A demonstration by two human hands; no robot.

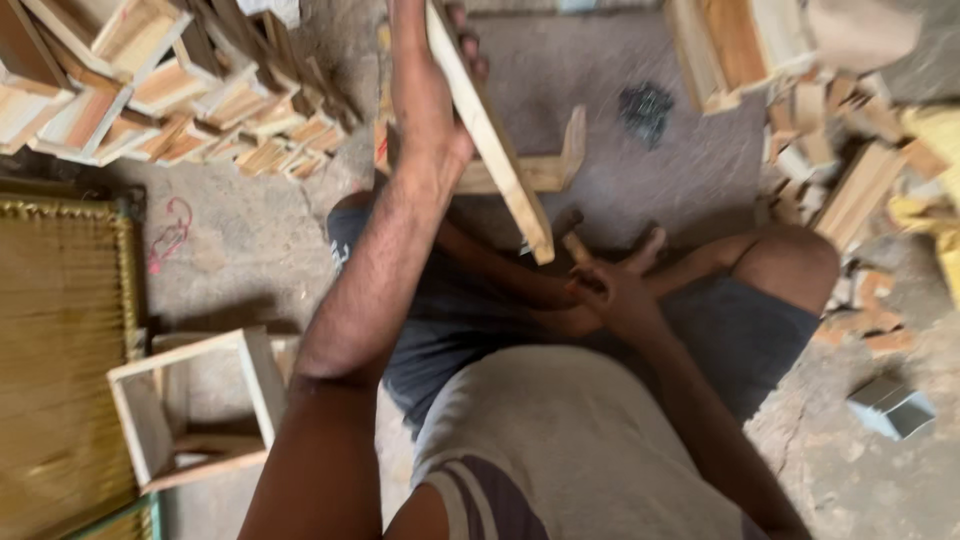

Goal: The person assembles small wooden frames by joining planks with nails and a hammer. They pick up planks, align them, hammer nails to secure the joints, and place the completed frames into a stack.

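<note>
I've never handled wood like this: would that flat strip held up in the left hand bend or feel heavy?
The wooden slat probably stays stiff: it runs straight though gripped near one end. It looks light, since the left hand alone lifts it. Its thin section might snap if struck hard.

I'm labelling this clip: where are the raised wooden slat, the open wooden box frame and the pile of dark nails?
wooden slat (490,130), head view, mid-length.
wooden box frame (262,375), head view, right wall.
dark nails (645,110), head view, pile's middle.
</note>
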